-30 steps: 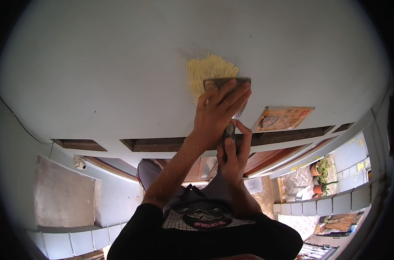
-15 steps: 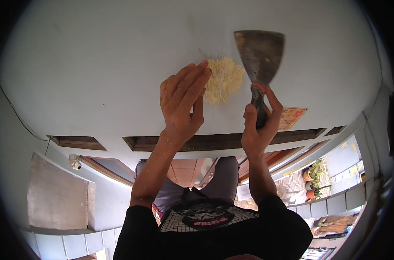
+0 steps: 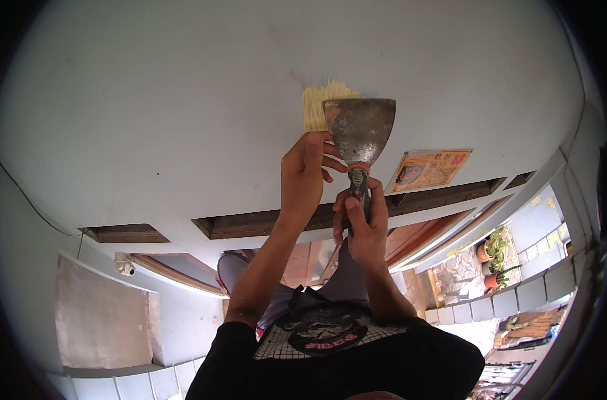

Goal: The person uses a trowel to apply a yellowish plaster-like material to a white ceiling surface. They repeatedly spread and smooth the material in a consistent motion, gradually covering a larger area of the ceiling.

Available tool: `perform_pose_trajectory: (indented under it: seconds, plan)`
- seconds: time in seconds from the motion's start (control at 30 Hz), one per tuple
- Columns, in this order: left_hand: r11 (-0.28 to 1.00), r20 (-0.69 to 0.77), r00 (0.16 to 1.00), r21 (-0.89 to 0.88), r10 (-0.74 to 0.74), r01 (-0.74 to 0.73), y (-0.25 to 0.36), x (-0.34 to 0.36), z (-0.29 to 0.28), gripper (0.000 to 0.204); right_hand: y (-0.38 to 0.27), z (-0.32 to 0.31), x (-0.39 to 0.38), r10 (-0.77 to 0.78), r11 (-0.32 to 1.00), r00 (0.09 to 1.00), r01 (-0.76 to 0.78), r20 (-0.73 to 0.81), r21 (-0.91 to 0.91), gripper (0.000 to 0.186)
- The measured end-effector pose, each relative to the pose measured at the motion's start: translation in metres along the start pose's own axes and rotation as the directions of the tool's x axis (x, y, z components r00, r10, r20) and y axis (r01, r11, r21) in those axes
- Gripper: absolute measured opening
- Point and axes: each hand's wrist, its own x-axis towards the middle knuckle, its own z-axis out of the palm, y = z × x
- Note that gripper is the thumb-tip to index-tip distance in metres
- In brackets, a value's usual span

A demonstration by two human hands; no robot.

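My right hand (image 3: 367, 223) is closed round the dark handle of a putty knife (image 3: 362, 130), whose wide, stained metal blade points up and away from me. Beside the blade is my left hand (image 3: 303, 177), its fingers bent and apart, with some fingertips against or just behind the blade's left edge and neck; I cannot tell whether they touch. Behind the blade, a rough yellowish patch (image 3: 317, 103) of bare, ridged texture shows on the pale grey wall (image 3: 183, 100). The blade covers the lower right of this patch.
An orange plate (image 3: 431, 170) is fixed to the wall right of the putty knife. Dark recessed slots (image 3: 250, 223) run along below. A white camera (image 3: 124, 265) is mounted at lower left, near a hanging dark cable (image 3: 30, 200). Potted plants (image 3: 493, 260) stand at lower right.
The putty knife has moved left and lower in my right hand, now partly in front of the yellow patch. My left hand has come off the patch, down and right to the blade.
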Motion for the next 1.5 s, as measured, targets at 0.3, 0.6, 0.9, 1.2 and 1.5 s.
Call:
perform_pose_trajectory:
  seconds: [0.3, 0.6, 0.9, 1.2, 1.5]
  plan:
    - [1.000, -0.058, 0.998, 0.012, -0.004, 0.005, 0.010, 0.020, 0.009, 0.035, -0.010, 0.006, 0.011, 0.113, 0.993, 0.991, -0.110, 0.073, -0.042, 0.039]
    - [0.978, -0.136, 0.990, 0.211, 0.033, -0.004, 0.012, 0.032, 0.006, 0.040, 0.000, 0.019, 0.023, 0.164, 0.987, 0.986, -0.163, 0.016, -0.010, 0.046]
    - [0.946, -0.150, 0.983, 0.320, 0.103, -0.051, 0.008, 0.033, 0.003, 0.038, -0.009, 0.030, 0.017, 0.281, 0.948, 0.960, -0.279, 0.004, 0.151, 0.049]
    - [0.923, -0.110, 0.989, 0.383, 0.097, -0.048, 0.010, 0.034, 0.003, 0.039, -0.014, 0.025, 0.013, 0.307, 0.937, 0.951, -0.308, 0.031, 0.163, 0.049]
    - [0.913, -0.082, 0.996, 0.408, 0.045, -0.007, 0.024, 0.040, 0.006, 0.041, -0.020, 0.028, 0.021, 0.286, 0.945, 0.957, -0.290, 0.051, 0.151, 0.050]
